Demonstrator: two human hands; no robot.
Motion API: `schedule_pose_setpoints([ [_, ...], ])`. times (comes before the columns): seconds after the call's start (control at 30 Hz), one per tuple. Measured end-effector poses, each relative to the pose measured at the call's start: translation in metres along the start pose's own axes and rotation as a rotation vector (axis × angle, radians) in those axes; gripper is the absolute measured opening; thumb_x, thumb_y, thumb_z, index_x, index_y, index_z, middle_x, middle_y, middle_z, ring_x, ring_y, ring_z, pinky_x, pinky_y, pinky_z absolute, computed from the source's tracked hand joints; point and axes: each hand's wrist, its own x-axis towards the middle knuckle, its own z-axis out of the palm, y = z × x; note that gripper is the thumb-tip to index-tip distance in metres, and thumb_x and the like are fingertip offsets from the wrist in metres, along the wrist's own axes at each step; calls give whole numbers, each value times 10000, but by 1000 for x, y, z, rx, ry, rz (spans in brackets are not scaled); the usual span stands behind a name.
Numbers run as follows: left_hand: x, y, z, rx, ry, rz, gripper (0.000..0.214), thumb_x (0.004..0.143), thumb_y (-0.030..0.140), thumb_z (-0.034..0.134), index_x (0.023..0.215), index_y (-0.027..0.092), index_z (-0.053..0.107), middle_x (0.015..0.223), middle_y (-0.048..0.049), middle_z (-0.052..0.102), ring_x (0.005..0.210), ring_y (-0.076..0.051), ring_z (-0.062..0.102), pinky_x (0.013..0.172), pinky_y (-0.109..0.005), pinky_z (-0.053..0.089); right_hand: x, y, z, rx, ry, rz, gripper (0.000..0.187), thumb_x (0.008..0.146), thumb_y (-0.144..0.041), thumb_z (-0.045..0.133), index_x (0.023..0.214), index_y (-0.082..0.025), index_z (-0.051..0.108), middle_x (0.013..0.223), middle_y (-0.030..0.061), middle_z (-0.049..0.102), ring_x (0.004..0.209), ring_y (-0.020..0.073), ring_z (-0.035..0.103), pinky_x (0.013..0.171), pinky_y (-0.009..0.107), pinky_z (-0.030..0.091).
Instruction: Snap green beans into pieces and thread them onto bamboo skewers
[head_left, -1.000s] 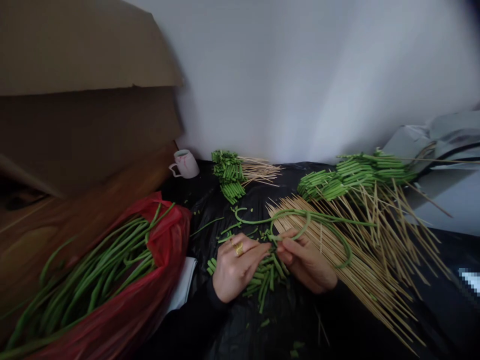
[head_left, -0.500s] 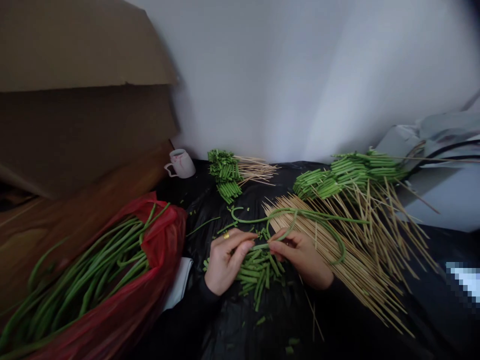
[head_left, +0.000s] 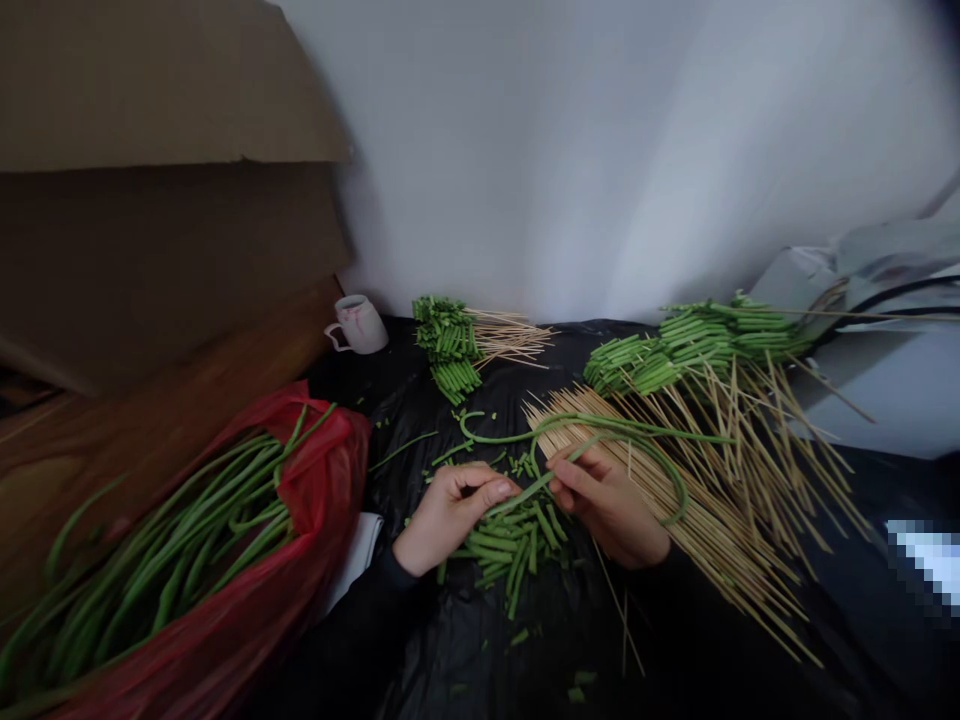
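A long green bean stretches between my two hands, above a heap of short cut bean pieces. My left hand pinches its near-left part between thumb and fingers. Farther along, my right hand grips the same bean, whose tail runs up past the fingers. Just beyond the right hand, more long beans curl over a pile of bamboo skewers. Small bean scraps lie on the black plastic sheet.
At left, a red plastic bag holds many long beans. Skewered bean bundles lie at the back centre, and more bundles at the back right. A white mug stands near the wall, beside a cardboard box.
My right hand has shifted slightly right and up along the bean, so a longer stretch shows between the hands. The left hand has turned and still pinches. The view has moved slightly.
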Motion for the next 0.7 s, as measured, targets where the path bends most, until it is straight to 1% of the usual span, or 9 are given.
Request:
schedule_pose_setpoints([
  [0.07,0,0,0,8,-12,23,274,851,376,618,792,158,772,725,-75,701,671,-158,613,630,-254,467,-2,2,3,-22,-37,-3,235,727,-376,767,813,-189,655,597,-30,590,492,72,468,484,218,315],
  [0.2,0,1,2,18,-64,40,218,805,363,678,790,168,774,675,-50,651,633,-140,567,578,-237,438,-5,5,7,-67,-74,-21,228,736,-377,758,810,-187,656,617,-22,612,496,79,477,492,230,324],
  [0.3,0,3,3,46,-116,49,182,794,335,694,785,169,766,658,-32,609,607,-124,536,551,-224,416,-7,5,9,-123,-125,-39,194,755,-360,744,820,-194,670,631,-19,620,522,88,497,520,241,346],
  [0.37,-1,3,3,50,-115,46,156,777,311,712,744,166,754,654,-25,597,605,-120,535,557,-223,418,-8,3,10,-144,-150,-44,181,762,-357,738,823,-197,681,629,-19,614,537,93,501,530,246,353],
  [0.47,-1,2,3,36,-62,47,149,747,301,741,700,159,735,656,-31,610,618,-128,555,570,-227,434,-9,0,10,-64,-113,-29,203,754,-387,741,809,-202,679,618,-19,600,533,95,491,524,248,350],
  [0.57,-2,1,2,-11,-3,7,188,744,330,740,688,151,721,643,-31,608,551,-114,546,511,-215,429,-8,-3,9,46,-63,-7,207,737,-381,758,779,-211,647,611,-27,586,529,90,473,521,243,344],
  [0.7,-1,2,1,-124,113,-63,234,734,368,739,688,140,708,636,-14,598,453,-77,514,445,-195,414,-6,-1,8,43,-46,-9,214,730,-345,768,715,-201,610,642,-17,618,530,85,468,526,239,347],
])
